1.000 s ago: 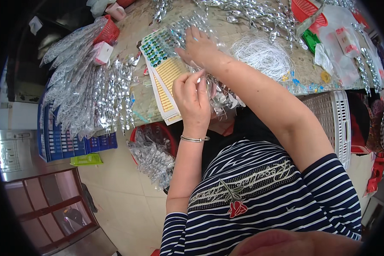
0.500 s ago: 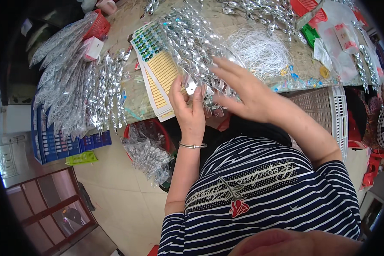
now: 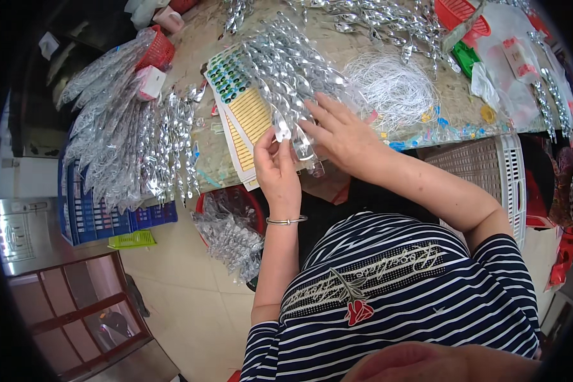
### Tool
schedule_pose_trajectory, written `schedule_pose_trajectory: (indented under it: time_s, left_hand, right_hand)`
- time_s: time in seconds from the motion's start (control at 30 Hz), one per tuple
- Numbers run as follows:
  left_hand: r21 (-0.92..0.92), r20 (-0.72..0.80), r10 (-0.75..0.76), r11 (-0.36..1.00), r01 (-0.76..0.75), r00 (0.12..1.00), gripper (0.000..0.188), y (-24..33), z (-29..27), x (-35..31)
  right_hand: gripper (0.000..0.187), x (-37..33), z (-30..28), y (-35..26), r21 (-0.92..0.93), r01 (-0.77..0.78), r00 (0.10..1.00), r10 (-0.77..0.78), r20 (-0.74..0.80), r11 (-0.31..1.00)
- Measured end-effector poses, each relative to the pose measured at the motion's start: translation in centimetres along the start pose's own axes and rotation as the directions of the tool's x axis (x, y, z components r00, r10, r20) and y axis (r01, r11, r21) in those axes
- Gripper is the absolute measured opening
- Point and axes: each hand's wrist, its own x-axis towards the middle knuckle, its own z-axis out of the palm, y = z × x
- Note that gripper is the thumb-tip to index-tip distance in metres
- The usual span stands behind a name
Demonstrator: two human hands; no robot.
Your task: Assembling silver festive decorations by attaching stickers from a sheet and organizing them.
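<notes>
My left hand (image 3: 277, 175) pinches the near end of a shiny silver twisted strip (image 3: 282, 134) between thumb and fingers. That strip belongs to a bundle of silver spiral strips (image 3: 286, 63), some in clear plastic, fanned away from me over the table. My right hand (image 3: 347, 137) lies on the bundle's right side with its fingers stretched out, gripping nothing visible. Partly under the bundle are a sheet of green and blue oval stickers (image 3: 228, 76) and yellow-patterned sheets (image 3: 253, 116). A tangled heap of white string (image 3: 391, 89) is just right of the bundle.
Bagged silver spirals (image 3: 118, 127) pile up at the left with a pink-and-white box (image 3: 151, 83) and a red basket (image 3: 156, 51). Below the table edge stand a red tub (image 3: 259, 207) with bagged spirals and a pale crate (image 3: 509, 172). More spirals (image 3: 382, 22) lie at the back.
My right hand has come down from its blurred, raised position and now rests on the bundle. My left hand keeps its pinch. The view has shifted slightly.
</notes>
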Motion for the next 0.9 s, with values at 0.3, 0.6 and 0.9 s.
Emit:
schedule_pose_trajectory:
  time_s: [0.3, 0.6, 0.9]
  left_hand:
    - [-0.040, -0.004, -0.088, 0.995, 0.088, 0.996, 0.043, -2.1, -1.0, -1.3]
    - [0.114, 0.035, -0.122, 0.987, 0.117, 0.992, 0.012, -1.2, -1.3, -0.9]
    - [0.261, 0.028, 0.066, 0.963, -0.071, 0.997, 0.026, 1.7, -2.2, 1.8]
  right_hand:
    - [0.035, -1.9, -4.6, 2.8, 0.233, -0.182, 0.944, 0.236, -0.230, 0.955]
    - [0.035, -1.9, -0.8, 7.7, 0.211, -0.427, 0.892, 0.448, -0.060, 0.879]
    - [0.024, 1.5, -5.2, 7.8, 0.230, -0.346, 0.932, 0.362, -0.030, 0.909]
